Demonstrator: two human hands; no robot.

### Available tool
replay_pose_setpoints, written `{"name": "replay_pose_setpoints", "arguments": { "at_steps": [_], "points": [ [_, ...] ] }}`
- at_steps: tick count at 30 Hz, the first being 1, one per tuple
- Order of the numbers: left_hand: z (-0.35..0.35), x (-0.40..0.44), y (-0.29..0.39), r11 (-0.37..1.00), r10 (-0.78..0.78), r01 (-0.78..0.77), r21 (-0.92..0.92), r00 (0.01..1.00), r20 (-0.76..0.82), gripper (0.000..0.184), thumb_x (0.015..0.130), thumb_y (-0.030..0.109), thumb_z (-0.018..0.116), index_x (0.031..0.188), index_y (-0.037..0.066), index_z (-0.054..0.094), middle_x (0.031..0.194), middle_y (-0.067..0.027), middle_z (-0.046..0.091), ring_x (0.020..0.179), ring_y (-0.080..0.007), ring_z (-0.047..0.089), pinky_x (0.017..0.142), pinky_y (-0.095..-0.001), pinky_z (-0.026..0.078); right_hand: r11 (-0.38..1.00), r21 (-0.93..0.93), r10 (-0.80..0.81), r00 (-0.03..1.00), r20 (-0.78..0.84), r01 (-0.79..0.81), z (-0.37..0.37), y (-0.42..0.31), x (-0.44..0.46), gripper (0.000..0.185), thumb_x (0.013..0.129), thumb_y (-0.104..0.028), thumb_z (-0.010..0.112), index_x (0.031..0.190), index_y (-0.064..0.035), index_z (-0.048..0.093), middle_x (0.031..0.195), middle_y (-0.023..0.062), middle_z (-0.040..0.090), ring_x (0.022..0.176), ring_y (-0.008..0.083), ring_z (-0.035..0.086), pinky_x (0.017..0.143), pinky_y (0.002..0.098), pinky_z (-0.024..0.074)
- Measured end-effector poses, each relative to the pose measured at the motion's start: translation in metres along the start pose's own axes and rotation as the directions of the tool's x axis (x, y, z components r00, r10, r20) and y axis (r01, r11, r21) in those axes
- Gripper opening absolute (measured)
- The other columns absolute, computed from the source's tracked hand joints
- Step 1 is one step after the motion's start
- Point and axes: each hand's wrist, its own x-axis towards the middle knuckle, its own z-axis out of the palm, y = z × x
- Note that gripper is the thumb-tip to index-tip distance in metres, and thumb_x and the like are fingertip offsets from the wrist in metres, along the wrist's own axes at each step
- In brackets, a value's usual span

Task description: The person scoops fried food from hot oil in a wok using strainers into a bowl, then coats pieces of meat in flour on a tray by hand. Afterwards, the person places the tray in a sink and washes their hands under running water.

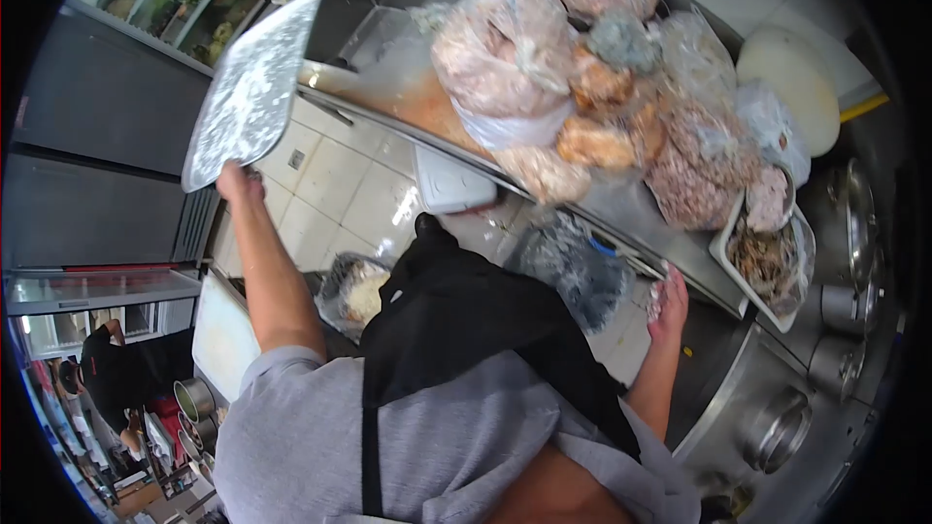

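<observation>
My left hand (240, 180) grips the lower edge of a flat metal tray (254, 78), held up and tilted on the left. White, wet-looking smears cover the tray's face. My right hand (667, 305) hangs beside the front edge of the steel counter (636, 223), its fingers loosely bent and apart, with white residue on them and nothing held. On that counter sits a large plastic bag of pale raw meat (505, 49). Orange-coloured bagged pieces (594, 141) and a bag of minced-looking meat (694, 170) lie to its right.
A sink (374, 29) is set into the counter's far left. A white tub of dark scraps (772, 267) stands at the counter's right end, near steel pots (845, 223). Lined bins (573, 257) and a white lidded box (451, 180) stand on the floor. Another person (121, 369) is at lower left.
</observation>
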Motion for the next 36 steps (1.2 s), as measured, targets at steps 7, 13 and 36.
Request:
{"name": "replay_pose_setpoints", "arguments": {
  "at_steps": [7,13,36],
  "points": [
    [0.213,0.133,-0.056,0.986,-0.153,0.124,0.114,0.943,0.297,0.007,0.083,0.014,0.053,0.080,0.008,0.054,0.062,-0.0032,0.051,0.043,-0.0140,0.044,0.036,-0.0304,0.030,0.945,0.223,-0.286,0.935,0.211,0.239,0.193,-0.035,0.010,0.041,0.094,-0.022,0.055,0.129,-0.0011,0.047,0.067,0.0026,0.051,0.047,0.0065,0.043,0.039,0.0196,0.0325],
    [0.364,0.306,-0.180,0.762,-0.141,-0.321,0.563,0.766,0.627,0.021,0.083,0.018,0.056,0.080,-0.002,0.061,0.065,-0.0102,0.056,0.057,-0.0192,0.050,0.049,-0.0401,0.040,0.958,0.171,-0.287,0.794,0.535,0.231,0.483,-0.003,0.056,0.046,0.091,-0.025,0.059,0.128,0.0002,0.046,0.059,0.0020,0.047,0.042,0.0054,0.037,0.039,0.0200,0.0297],
    [0.473,0.378,-0.240,0.731,-0.679,0.328,0.599,0.257,0.688,0.060,0.097,0.041,0.049,0.142,0.004,0.031,0.128,-0.0197,0.052,0.103,-0.0307,0.060,0.082,-0.0429,0.050,0.867,-0.498,0.246,0.846,0.472,0.026,1.164,0.170,0.410,0.072,0.090,-0.009,0.056,0.149,-0.0229,0.016,0.103,0.0161,0.059,0.066,0.0234,0.059,0.054,0.0367,0.0515]
  ]
}}
